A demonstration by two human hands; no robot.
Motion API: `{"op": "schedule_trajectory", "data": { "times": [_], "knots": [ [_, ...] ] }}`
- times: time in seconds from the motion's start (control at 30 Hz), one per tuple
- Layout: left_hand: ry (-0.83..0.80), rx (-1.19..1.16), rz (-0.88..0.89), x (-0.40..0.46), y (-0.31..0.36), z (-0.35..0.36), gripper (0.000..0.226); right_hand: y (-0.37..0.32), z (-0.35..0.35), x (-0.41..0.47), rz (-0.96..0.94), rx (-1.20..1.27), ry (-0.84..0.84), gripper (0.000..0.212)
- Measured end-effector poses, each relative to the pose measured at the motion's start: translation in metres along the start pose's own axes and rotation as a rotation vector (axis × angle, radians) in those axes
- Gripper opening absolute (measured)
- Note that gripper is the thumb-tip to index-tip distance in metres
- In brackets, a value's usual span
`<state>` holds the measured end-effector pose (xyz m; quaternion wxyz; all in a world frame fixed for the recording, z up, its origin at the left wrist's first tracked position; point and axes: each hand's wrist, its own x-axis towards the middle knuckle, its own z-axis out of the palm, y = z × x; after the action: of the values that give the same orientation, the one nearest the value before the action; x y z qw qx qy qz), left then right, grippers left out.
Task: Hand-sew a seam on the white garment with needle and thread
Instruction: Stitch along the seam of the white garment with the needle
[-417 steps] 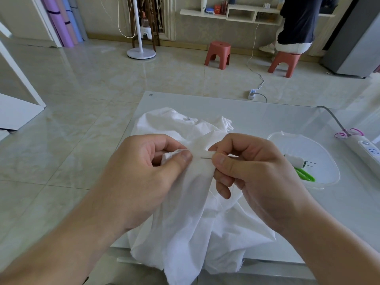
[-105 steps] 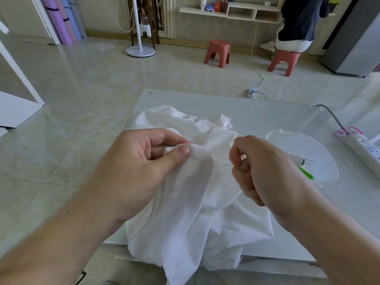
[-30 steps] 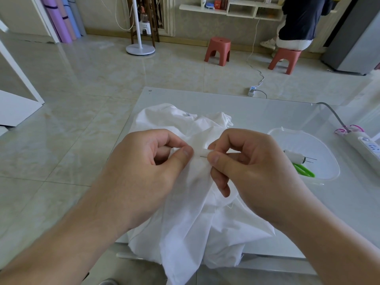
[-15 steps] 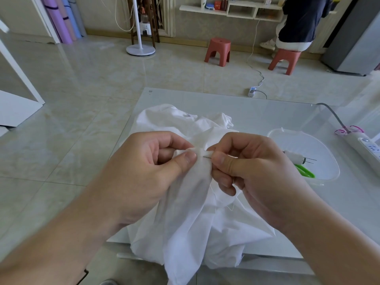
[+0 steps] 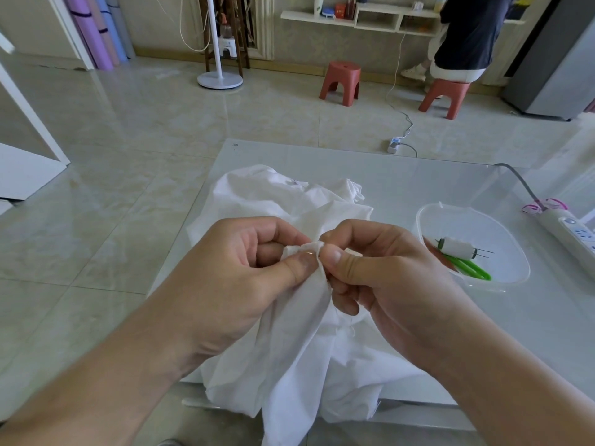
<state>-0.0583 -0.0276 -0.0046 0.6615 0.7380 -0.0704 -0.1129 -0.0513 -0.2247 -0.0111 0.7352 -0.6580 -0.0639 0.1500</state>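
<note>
From my feed, the left hand [image 5: 238,275] pinches a raised fold of the white garment [image 5: 299,342] between thumb and forefinger. The right hand [image 5: 380,278] is pinched tight against that same fold, but I can't make out the needle there. The garment is bunched at the glass table's [image 5: 418,185] near edge, spilling over it. A clear plastic lid [image 5: 428,217] near the right edge holds a white thread spool [image 5: 457,247] and green scissors [image 5: 473,268].

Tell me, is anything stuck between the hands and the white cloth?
Nothing visible is. The left hand pinches a fold of the white garment directly, and the right hand pinches at the same fold. The needle itself cannot be seen clearly.
</note>
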Motion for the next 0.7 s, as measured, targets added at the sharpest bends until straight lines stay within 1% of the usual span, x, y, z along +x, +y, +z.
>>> {"op": "schedule_trajectory", "data": {
  "times": [0.07, 0.13, 0.23, 0.37, 0.47, 0.57, 0.7],
  "knots": [
    [0.015, 0.003, -0.007, 0.0, 0.0, 0.001, 0.014, -0.001, 0.001, 0.0, 0.013, -0.047, 0.019, 0.018],
    [0.036, -0.031, -0.017, 0.0, 0.001, 0.0, 0.016, -0.004, 0.002, 0.0, 0.006, -0.091, 0.038, 0.022],
    [0.04, -0.093, -0.036, 0.0, 0.002, 0.0, 0.02, -0.008, 0.002, -0.001, -0.016, -0.138, 0.065, 0.021],
    [0.001, -0.091, -0.032, -0.001, 0.003, 0.001, 0.015, -0.011, -0.002, -0.003, -0.009, -0.135, 0.007, 0.025],
    [0.013, -0.103, -0.007, 0.001, 0.001, 0.0, 0.019, -0.014, -0.003, -0.003, -0.006, -0.145, -0.007, 0.024],
    [0.047, -0.116, 0.018, 0.002, 0.002, -0.001, 0.018, -0.016, -0.003, -0.004, -0.019, -0.258, 0.059, 0.025],
    [0.053, -0.056, 0.021, 0.001, 0.001, 0.0, 0.02, -0.017, 0.002, -0.006, -0.044, -0.44, 0.154, 0.022]
  ]
}}
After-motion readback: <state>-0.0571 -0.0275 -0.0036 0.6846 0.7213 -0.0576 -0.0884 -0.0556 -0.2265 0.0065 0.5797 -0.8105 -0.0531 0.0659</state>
